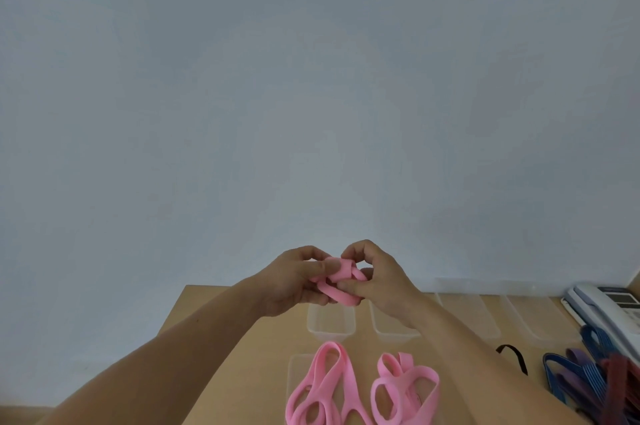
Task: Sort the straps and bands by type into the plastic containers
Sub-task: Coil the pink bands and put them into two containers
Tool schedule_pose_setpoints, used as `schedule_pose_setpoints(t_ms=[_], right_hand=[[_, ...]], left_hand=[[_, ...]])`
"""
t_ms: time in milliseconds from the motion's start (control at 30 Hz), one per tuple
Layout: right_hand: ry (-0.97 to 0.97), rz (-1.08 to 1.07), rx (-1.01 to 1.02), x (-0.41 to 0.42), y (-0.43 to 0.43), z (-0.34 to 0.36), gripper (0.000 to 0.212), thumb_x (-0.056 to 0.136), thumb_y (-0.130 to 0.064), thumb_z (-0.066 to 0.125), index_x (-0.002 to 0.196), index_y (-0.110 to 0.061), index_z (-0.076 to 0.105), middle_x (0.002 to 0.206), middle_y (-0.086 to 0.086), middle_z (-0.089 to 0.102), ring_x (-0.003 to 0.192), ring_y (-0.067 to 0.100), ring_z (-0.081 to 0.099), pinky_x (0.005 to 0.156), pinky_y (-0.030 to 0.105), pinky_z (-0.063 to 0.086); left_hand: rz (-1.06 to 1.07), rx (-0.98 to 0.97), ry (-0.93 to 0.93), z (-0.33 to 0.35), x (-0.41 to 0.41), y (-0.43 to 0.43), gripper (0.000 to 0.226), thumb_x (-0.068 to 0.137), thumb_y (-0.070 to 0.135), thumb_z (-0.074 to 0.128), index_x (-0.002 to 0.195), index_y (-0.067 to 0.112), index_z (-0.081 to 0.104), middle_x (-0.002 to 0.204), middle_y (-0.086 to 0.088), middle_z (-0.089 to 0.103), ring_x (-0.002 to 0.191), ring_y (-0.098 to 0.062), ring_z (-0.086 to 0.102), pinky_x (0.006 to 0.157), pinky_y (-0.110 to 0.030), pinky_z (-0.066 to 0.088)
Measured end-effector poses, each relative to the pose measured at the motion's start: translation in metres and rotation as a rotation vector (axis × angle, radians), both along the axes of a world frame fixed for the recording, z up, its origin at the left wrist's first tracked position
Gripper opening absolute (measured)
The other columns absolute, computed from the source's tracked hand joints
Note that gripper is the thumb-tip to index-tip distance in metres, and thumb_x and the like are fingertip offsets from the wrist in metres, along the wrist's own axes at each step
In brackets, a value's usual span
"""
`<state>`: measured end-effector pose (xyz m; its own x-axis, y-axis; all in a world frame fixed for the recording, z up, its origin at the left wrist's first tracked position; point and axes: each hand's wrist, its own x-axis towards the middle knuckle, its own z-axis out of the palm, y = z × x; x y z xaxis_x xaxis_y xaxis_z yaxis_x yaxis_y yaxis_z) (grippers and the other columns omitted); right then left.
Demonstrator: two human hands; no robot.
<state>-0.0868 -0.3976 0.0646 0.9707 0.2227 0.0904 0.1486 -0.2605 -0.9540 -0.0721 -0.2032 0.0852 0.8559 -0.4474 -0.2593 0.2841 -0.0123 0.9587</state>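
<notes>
Above the far side of the table (pixel 273 352): both hands meet in the air in front of the pale wall (pixel 311 78), sharing 1 pink band (pixel 341 281).
Left hand (pixel 294 281): fingers curled under the band, thumb laid flat on top, so the band is pinched between thumb and fingers.
Right hand (pixel 377 277): forefinger and thumb arch over the band's top, and the lower fingers hook round 1 of its loops.
Band in the hands: folded into several loops, clear of the table, hanging over the left end of the row of boxes.
Clear boxes (pixel 330 324): 4 long plastic ones stand side by side along the wall side of the table. The 2 on the left sit just below the hands and are partly hidden by the right wrist.
Pink heaps (pixel 325 386): 2 tangles of the same pink bands lie next to each other at the near edge.
Flat clear tray (pixel 294 369): shows under the left tangle. Whether it is a box or a lid, I cannot tell.
Black strap (pixel 516 357): 1 curved piece lies alone, just right of the right forearm.
Dark straps (pixel 581 376): blue, purple and dark red ones are heaped at the right edge, some blue ones with pale stripes.
Telephone (pixel 602 307): pale desk set in the far right corner, touching the dark heap.
</notes>
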Motion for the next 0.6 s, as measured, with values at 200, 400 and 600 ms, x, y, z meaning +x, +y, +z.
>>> schedule_pose_setpoints(t_ms=[200, 400, 600], right_hand=[[0.214, 0.082, 0.286, 0.002, -0.006, 0.0, 0.042, 0.075, -0.014, 0.074, 0.113, -0.006, 0.058, 0.108, 0.02, 0.067, 0.083, 0.031, 0.068, 0.063, 0.037, 0.054], [0.149, -0.059, 0.174, 0.002, 0.001, 0.0, 0.041, 0.078, -0.013, 0.078, 0.115, -0.018, 0.061, 0.101, 0.012, 0.065, 0.054, 0.022, 0.058, 0.05, 0.031, 0.044], [0.074, -0.004, 0.115, 0.001, 0.003, 0.001, 0.027, 0.085, -0.006, 0.068, 0.107, -0.02, 0.068, 0.096, 0.01, 0.067, 0.054, 0.021, 0.058, 0.052, 0.031, 0.045]], left_hand=[[-0.012, -0.095, -0.093, 0.005, -0.001, -0.005, 0.029, 0.087, 0.013, 0.071, 0.111, 0.005, 0.057, 0.089, -0.017, 0.068, 0.072, -0.026, 0.066, 0.065, -0.03, 0.055], [0.056, -0.112, -0.114, 0.0, 0.002, -0.004, 0.017, 0.087, 0.008, 0.071, 0.1, 0.008, 0.06, 0.096, -0.014, 0.068, 0.072, -0.024, 0.065, 0.062, -0.029, 0.055], [0.039, -0.15, -0.086, -0.004, 0.002, -0.001, 0.017, 0.087, 0.004, 0.069, 0.099, 0.008, 0.059, 0.093, -0.012, 0.068, 0.071, -0.022, 0.065, 0.062, -0.028, 0.054]])
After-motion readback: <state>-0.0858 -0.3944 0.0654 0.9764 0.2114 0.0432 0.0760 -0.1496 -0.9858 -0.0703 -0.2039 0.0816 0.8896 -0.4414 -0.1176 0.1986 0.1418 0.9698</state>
